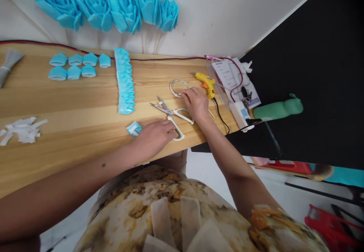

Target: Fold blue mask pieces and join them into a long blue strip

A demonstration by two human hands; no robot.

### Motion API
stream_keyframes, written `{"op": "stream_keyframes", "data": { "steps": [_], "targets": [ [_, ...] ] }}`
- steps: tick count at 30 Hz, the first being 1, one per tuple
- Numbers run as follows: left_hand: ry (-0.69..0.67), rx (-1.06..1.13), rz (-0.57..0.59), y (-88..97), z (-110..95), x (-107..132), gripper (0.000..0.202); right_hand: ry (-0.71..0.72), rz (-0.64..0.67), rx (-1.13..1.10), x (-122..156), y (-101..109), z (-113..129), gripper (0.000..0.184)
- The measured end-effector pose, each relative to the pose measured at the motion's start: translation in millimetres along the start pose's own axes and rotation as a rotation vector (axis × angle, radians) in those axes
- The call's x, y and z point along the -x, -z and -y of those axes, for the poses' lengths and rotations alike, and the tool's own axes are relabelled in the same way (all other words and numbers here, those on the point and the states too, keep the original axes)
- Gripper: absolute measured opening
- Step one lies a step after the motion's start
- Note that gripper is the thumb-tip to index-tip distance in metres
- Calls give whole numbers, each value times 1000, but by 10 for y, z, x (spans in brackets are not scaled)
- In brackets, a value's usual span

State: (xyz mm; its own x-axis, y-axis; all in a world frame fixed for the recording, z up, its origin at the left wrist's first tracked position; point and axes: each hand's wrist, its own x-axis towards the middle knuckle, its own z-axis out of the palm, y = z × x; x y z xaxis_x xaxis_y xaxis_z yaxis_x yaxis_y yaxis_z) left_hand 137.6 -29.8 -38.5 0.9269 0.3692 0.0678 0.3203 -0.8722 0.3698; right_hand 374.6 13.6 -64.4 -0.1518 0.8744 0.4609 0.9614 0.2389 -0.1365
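My left hand (155,138) lies low over the table's front edge, its fingers stretched out and their tips beside the lower handle loop of a pair of scissors (170,112). The scissors rest with blades apart, and a small white scrap sits on one blade. Just left of that hand is a folded blue piece with a white strip (134,128). My right hand (196,102) has its fingers bent, the fingertips on the near rim of a thin roll of tape (171,88). Its thumb is mostly hidden.
A yellow glue gun (209,84) with its cord lies right, near papers (227,74), a power strip (241,115) and a green bottle (277,109). Leftward are a pleated blue strip (124,81), several blue pieces (74,71) and white strips (24,130). Blue flowers (95,7) stand behind.
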Motion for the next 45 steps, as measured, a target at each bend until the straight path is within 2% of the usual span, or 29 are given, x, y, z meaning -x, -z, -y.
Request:
{"op": "stream_keyframes", "data": {
  "steps": [8,16,21,27,31,35,40,45],
  "targets": [
    [2,48,1,12,-8,10,24,72,52,113,-28,20,15,27],
    [0,23,-31,-5,0,13,24,69,126,77,12,51,38,28],
    [-11,9,-41,-24,9,16,24,22,217,31,-26,203,93,24],
    [-14,-15,-66,-53,11,15,22,39,220,25,-74,383,361,29],
    [18,-59,-21,-34,-3,0,18,111,277,-10,-106,309,605,23],
    [14,-77,-17,-28,-12,-5,17,146,345,17,-156,197,747,21],
    [9,-80,-84,-30,-14,11,17,56,307,-36,-153,113,757,23],
    [5,-70,-67,-22,7,10,19,-153,263,-357,-96,58,658,16]
  ]
}}
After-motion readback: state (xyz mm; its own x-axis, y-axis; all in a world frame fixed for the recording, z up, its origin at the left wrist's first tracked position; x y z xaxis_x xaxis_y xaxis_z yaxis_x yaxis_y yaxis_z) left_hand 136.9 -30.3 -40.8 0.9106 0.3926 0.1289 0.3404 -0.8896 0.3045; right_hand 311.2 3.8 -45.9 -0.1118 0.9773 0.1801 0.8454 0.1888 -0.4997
